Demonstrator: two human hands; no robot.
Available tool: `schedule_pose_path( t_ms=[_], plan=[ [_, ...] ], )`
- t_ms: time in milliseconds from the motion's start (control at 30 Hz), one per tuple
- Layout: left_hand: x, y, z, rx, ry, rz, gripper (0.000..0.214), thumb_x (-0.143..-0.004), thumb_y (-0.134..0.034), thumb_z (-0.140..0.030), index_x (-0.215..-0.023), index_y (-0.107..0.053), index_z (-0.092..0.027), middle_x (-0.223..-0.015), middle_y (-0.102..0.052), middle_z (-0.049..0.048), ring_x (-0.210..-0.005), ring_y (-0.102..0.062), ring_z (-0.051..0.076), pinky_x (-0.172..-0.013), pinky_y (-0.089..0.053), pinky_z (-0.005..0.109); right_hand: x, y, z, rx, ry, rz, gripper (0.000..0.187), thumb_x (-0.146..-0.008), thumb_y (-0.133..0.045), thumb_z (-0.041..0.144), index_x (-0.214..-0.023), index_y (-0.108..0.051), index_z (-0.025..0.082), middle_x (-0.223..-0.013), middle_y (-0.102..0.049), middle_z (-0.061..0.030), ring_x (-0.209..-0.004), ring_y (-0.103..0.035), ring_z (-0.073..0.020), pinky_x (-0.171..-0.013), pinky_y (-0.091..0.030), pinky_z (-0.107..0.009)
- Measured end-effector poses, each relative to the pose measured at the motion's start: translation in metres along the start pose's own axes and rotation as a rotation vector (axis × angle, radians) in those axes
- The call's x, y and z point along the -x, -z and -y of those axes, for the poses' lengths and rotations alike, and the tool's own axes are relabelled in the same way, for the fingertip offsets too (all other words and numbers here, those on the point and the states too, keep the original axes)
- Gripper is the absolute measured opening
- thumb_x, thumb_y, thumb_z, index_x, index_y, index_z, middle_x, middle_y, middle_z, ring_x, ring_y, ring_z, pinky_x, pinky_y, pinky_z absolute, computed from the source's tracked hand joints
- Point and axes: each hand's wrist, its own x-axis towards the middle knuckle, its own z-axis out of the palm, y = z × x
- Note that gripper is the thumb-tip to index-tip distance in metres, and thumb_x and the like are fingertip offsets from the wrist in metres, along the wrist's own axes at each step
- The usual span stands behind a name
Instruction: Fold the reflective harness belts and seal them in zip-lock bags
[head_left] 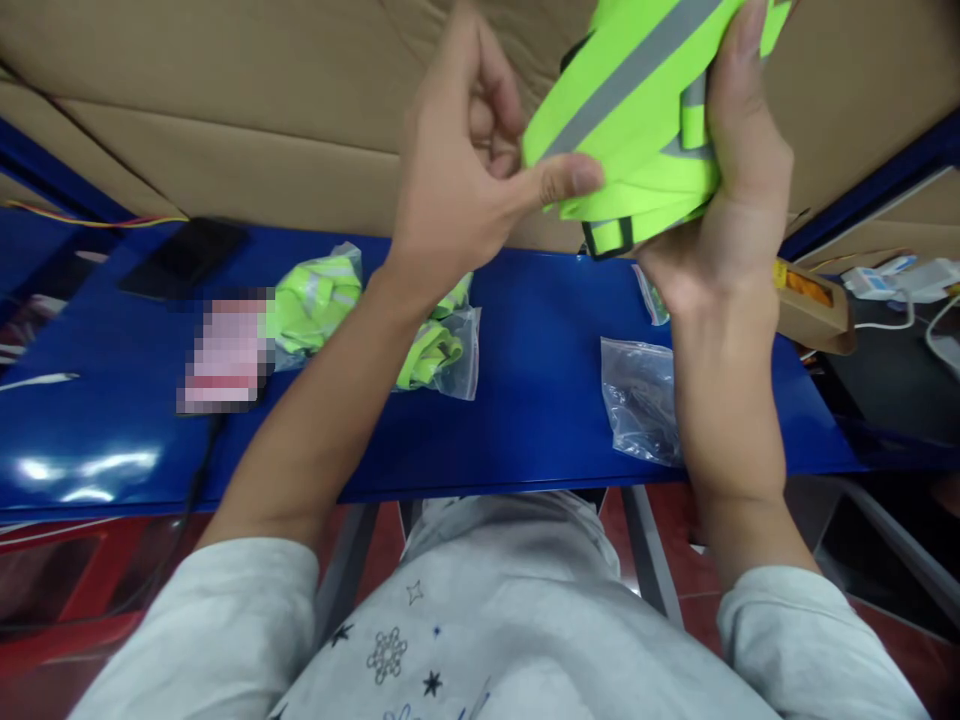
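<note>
Up above the table, a folded neon yellow-green reflective vest (637, 120) with grey stripes and black buckle pieces is held between my hands. My right hand (739, 170) grips its right side, thumb over the front, the other fingers mostly hidden behind. My left hand (480, 150) is at the lower left edge, its thumb lying over the fabric and its fingers curled beside the edge. Below, a clear zip bag (641, 400) lies flat near my right forearm. Two bagged yellow-green bundles lie to the left: one bundle (315, 300) in full view, another bundle (431, 355) partly behind my left forearm.
The blue table (540, 420) has brown cardboard (225, 90) standing along its back. At the left are a dark phone-like slab (184, 258), a blurred-out pink item (229, 350) and a white cable (41, 380). An opened cardboard box (814, 305) and white adapters (900, 278) sit right.
</note>
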Motion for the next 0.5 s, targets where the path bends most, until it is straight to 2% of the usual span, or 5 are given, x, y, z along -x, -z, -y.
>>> schedule_pose_path(
  t_ms=[33,100,267,433,500],
  plan=[
    [0.000,-0.004,0.006,-0.007,-0.068,-0.069,0.044,-0.079,-0.094,-0.042,-0.086,-0.054,-0.023,-0.077,-0.048,-0.0052,-0.061,-0.041,0.006,-0.054,-0.028,0.024,0.001,-0.004,0.000,0.034,0.041,-0.034,0.037,-0.103,-0.044,0.051,-0.122,-0.071,0.034,-0.145,-0.066,0.0099,-0.153,-0.051,-0.0230,-0.115,-0.058,-0.035],
    [0.000,-0.009,0.013,0.026,-0.094,-0.059,0.037,-0.084,-0.089,-0.040,-0.094,-0.057,-0.023,-0.083,-0.058,-0.0053,-0.061,-0.051,0.005,-0.055,-0.036,0.019,0.002,-0.009,-0.002,0.112,0.122,-0.109,0.035,-0.105,-0.040,0.046,-0.125,-0.065,0.033,-0.144,-0.065,0.0103,-0.151,-0.053,-0.0190,-0.120,-0.053,-0.035],
    [0.001,-0.013,0.003,-0.037,-0.047,0.119,0.016,-0.094,-0.068,-0.030,-0.100,-0.069,-0.016,-0.090,-0.065,-0.0025,-0.087,-0.071,0.013,-0.077,-0.054,0.022,0.003,-0.014,-0.017,0.228,0.384,-0.367,0.017,-0.105,-0.046,0.032,-0.117,-0.057,0.034,-0.138,-0.066,0.0039,-0.144,-0.057,-0.0141,-0.125,-0.044,-0.027],
    [0.008,-0.020,-0.022,0.254,0.389,0.274,0.012,-0.099,-0.055,-0.026,-0.097,-0.062,-0.016,-0.098,-0.066,-0.0002,-0.113,-0.069,0.014,-0.090,-0.053,0.020,0.019,-0.035,-0.013,0.234,0.352,-0.474,0.014,-0.102,-0.059,0.028,-0.114,-0.051,0.025,-0.113,-0.070,-0.0002,-0.153,-0.047,-0.0185,-0.131,-0.034,-0.027],
    [0.009,-0.024,-0.032,0.236,0.504,0.291,0.030,-0.106,-0.039,-0.037,-0.108,-0.063,-0.019,-0.106,-0.067,0.0005,-0.123,-0.068,0.018,-0.093,-0.055,0.024,0.026,-0.043,-0.012,0.248,0.323,-0.485,0.016,-0.101,-0.061,0.029,-0.113,-0.051,0.025,-0.106,-0.070,0.0007,-0.157,-0.043,-0.0198,-0.132,-0.032,-0.027]
  ],
)
